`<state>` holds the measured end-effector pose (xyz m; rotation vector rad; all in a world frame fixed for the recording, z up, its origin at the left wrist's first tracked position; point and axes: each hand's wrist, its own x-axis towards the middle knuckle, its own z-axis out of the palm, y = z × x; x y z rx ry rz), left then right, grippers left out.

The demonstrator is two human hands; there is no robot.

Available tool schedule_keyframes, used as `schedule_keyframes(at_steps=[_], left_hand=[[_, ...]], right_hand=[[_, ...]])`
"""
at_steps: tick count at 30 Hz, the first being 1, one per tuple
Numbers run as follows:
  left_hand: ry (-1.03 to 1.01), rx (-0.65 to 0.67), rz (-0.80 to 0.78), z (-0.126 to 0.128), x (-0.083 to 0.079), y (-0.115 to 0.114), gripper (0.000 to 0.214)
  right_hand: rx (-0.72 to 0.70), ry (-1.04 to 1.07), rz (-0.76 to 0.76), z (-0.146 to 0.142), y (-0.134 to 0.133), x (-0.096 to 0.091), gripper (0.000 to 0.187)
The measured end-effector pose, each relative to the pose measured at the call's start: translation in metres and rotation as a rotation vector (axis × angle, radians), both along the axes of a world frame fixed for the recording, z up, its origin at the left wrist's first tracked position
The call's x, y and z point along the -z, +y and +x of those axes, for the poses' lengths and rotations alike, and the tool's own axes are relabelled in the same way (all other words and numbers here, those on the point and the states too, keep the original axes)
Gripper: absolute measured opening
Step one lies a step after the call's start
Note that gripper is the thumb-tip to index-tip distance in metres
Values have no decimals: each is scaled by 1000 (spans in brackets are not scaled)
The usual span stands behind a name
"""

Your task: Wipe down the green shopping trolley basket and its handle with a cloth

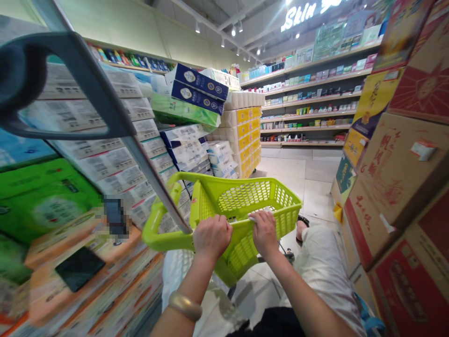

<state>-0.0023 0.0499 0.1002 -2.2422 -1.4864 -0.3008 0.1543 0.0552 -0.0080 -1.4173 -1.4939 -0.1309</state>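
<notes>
Cardboard boxes [396, 178] are stacked right of the right hand [264, 231], tissue packs [115, 140] left of the left hand [212, 236]. A lime-green basket [280, 199] is held just ahead of both hands, its near rim clamped by each closed fist. A bracelet [184, 305] is worn behind the left hand.

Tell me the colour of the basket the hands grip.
The basket is lime green, per the head view; left hand and right hand grip it.

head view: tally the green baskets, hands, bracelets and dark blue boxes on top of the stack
green basket: 1
hands gripping its rim, left hand and right hand: 2
bracelet: 1
dark blue boxes: 2
total: 6
</notes>
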Motion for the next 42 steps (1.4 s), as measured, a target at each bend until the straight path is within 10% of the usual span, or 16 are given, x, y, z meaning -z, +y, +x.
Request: schedule_keyframes(at_steps=[7, 20, 32, 42], left_hand=[[50, 3, 29, -2, 0, -2, 35], [25, 12, 18, -1, 0, -2, 34], [38, 15, 22, -4, 1, -1, 33], [52, 4, 31, -2, -1, -4, 33]], right_hand=[[-195, -18, 23, -47, -12, -19, 37], [-11, -95, 42, 43, 2, 10, 34], [-193, 31, 14, -58, -12, -23, 29], [-60, -157, 70, 34, 0, 8, 37]])
